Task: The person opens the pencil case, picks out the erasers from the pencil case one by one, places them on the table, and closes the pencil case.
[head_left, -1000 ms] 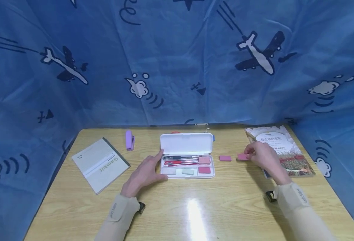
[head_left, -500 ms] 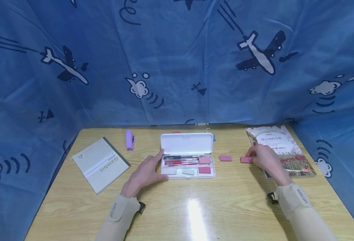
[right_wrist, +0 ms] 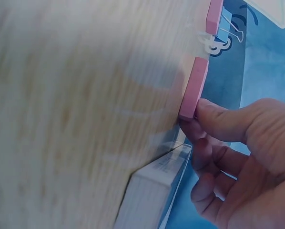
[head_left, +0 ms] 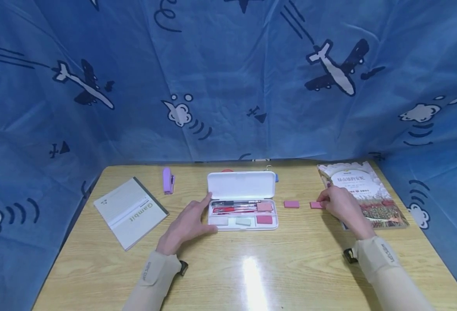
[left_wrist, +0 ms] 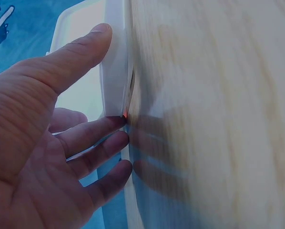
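An open white pencil case [head_left: 236, 229] sits mid-table, its lid [head_left: 241, 185] raised at the back. In it lie pens [head_left: 234, 210], a light pink eraser [head_left: 264, 206], a deep pink eraser [head_left: 264, 220] and a pale green eraser [head_left: 243, 221]. My left hand [head_left: 187, 222] spans the case's left end, thumb along the front wall and index finger by the hinge. My right hand [head_left: 343, 205] pinches a pink eraser [right_wrist: 195, 88] between thumb and fingers, low at the tabletop. A similar pink eraser [head_left: 291, 204] lies between it and the case.
A book with a flowery cover [head_left: 380, 198] lies under and beyond my right hand. At the left are a Gambit notebook [head_left: 131, 214] and a purple stapler [head_left: 167, 181]. A blue binder clip [right_wrist: 224, 27] is behind the case, partly hidden by the lid in the head view.
My right hand has moved the pinched eraser slightly right and towards me, widening the gap to the other loose eraser. My left hand has stayed on the case.
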`<state>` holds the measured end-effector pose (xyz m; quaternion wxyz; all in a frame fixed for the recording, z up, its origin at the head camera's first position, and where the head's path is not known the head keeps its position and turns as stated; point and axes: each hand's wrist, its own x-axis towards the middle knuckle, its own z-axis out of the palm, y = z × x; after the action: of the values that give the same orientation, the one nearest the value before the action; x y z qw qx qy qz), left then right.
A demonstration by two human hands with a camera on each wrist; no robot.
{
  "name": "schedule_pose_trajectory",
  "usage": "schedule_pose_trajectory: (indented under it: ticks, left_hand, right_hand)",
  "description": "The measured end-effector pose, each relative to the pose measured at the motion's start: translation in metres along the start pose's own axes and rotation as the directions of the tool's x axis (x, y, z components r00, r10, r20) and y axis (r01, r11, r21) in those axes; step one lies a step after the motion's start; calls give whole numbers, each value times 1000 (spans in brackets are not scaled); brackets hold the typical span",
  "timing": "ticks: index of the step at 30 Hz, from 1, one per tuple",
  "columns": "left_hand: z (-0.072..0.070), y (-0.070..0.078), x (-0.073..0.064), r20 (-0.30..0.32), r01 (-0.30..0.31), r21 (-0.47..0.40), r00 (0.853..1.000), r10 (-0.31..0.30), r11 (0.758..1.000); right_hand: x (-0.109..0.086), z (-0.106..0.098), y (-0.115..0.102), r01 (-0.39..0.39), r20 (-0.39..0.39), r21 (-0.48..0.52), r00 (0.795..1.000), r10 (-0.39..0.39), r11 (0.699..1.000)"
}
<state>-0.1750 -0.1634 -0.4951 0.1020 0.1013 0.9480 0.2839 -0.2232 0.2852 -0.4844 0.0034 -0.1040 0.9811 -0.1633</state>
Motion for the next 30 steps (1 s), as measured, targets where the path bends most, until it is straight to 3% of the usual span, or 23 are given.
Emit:
schedule_pose_trajectory:
  ticks: [8,23,30]
  left_hand:
    - [0,0,0,5,14,-4,1000,-14,1000]
    - [0,-1,0,-1,3,-6,1000,-3,1000]
    - [-1,-1,-1,-1,-5,-8,1000,5,1000]
  right_hand:
    - [-4,-5,-12,3,-32,48,999,-1,999]
    - [9,8,-105,163,-69,110,985,-156,981]
    - [17,20,-127,202,-36,98,979,-199,975]
